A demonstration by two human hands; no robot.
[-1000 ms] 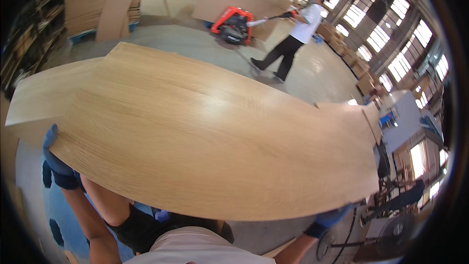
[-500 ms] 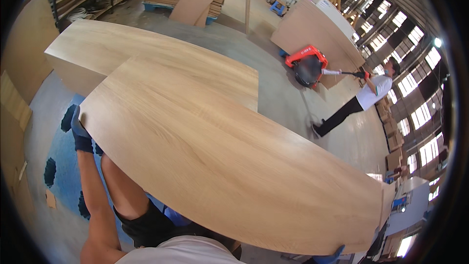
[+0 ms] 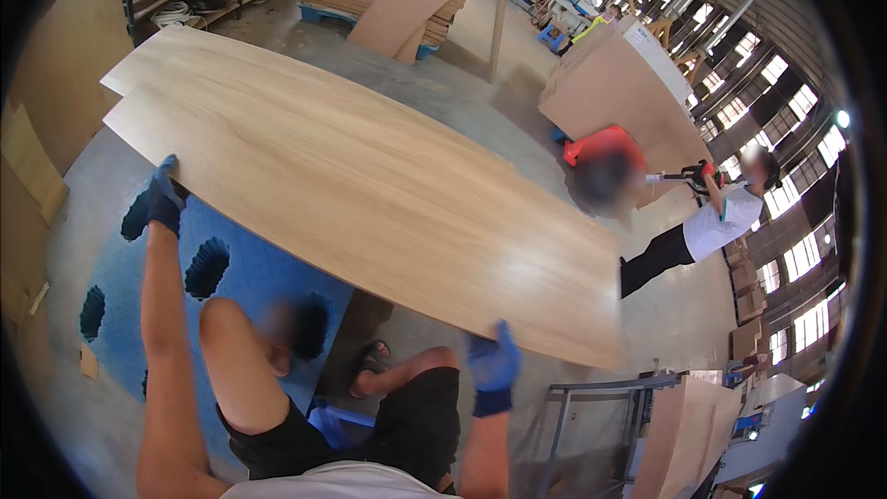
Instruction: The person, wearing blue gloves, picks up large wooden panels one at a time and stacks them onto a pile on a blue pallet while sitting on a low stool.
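A long wood-grain panel [image 3: 351, 185] lies almost in line over a similar panel [image 3: 139, 54], whose far-left corner shows past it. At the left part of the near edge, my left hand [image 3: 164, 196], in a blue-grey glove, grips the top panel. Against the near edge, right of the middle, is my right hand [image 3: 492, 365] in a blue glove. Motion blurs its fingers, so their closure is unclear. The undersides of both panels are hidden.
A blue slatted plastic pallet [image 3: 249, 240] with dark holes lies by my legs. Ahead right, a person [image 3: 725, 222] holds the handle of a red pallet truck [image 3: 605, 162] beside a board stack [image 3: 628, 83]. A metal-framed stand [image 3: 601, 407] is at lower right.
The top panel has moved away from me and leftward, now nearly covering the lower one. My right hand has shifted from its right end to the near edge. The person ahead has moved slightly.
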